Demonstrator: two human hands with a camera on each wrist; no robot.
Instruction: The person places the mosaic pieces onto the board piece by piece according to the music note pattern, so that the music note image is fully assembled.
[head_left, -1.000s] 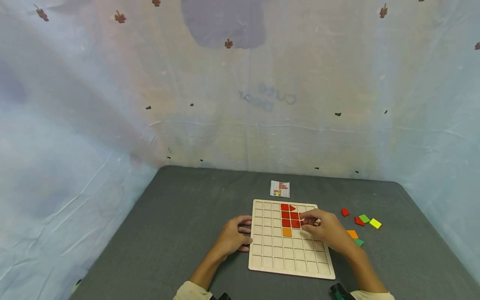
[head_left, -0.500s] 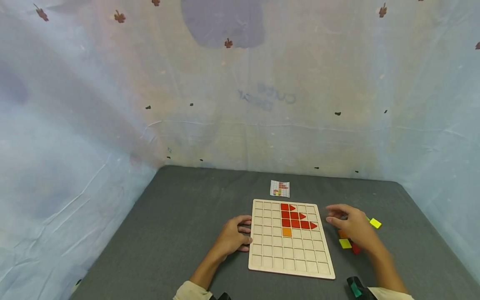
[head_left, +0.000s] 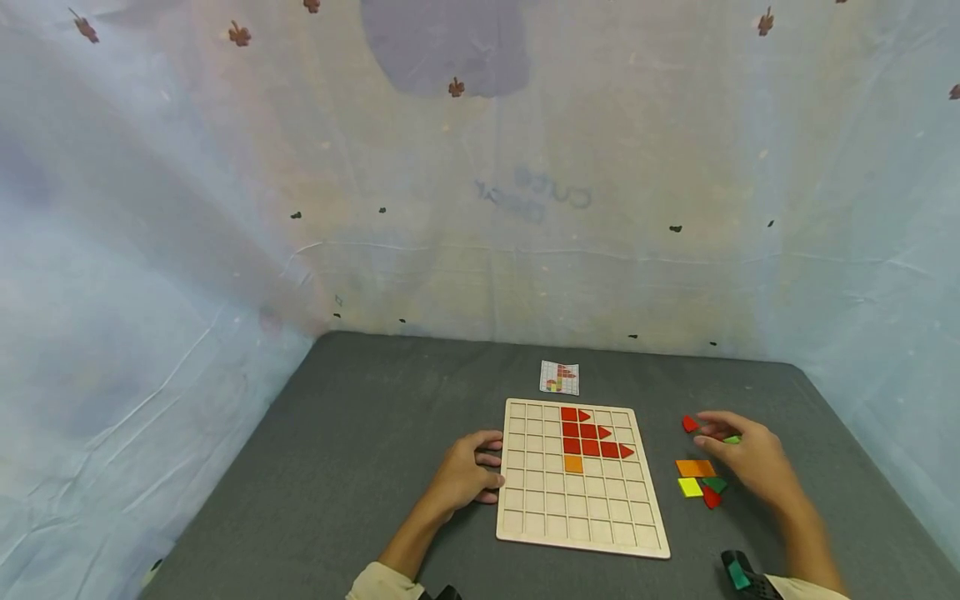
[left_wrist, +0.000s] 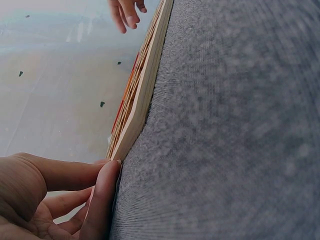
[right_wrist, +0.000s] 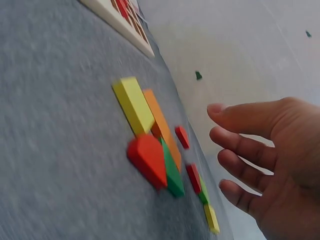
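A wooden grid board (head_left: 570, 517) lies on the dark table. Red square and triangular tiles (head_left: 591, 447) fill parts of its upper rows, with one orange tile (head_left: 573, 463) below them. My left hand (head_left: 463, 475) rests against the board's left edge; in the left wrist view its fingertips touch the board's side (left_wrist: 145, 100). Over the loose tiles to the right hovers my right hand (head_left: 750, 458). The right wrist view shows this hand (right_wrist: 280, 155) with fingers apart and loosely bent, nothing held. Partly beneath it is a light green tile (head_left: 732, 439).
Near the right hand lie an orange piece (head_left: 696, 468), a yellow tile (head_left: 690, 487), a dark green tile (head_left: 715, 484) and red tiles (head_left: 712, 497). A small printed pattern card (head_left: 559, 377) lies beyond the board. A pale curtain (head_left: 480, 250) hangs behind the table.
My right hand has moved right, from the board to above the loose tiles. Red triangles at the ends of two rows now show. The left hand has stayed put.
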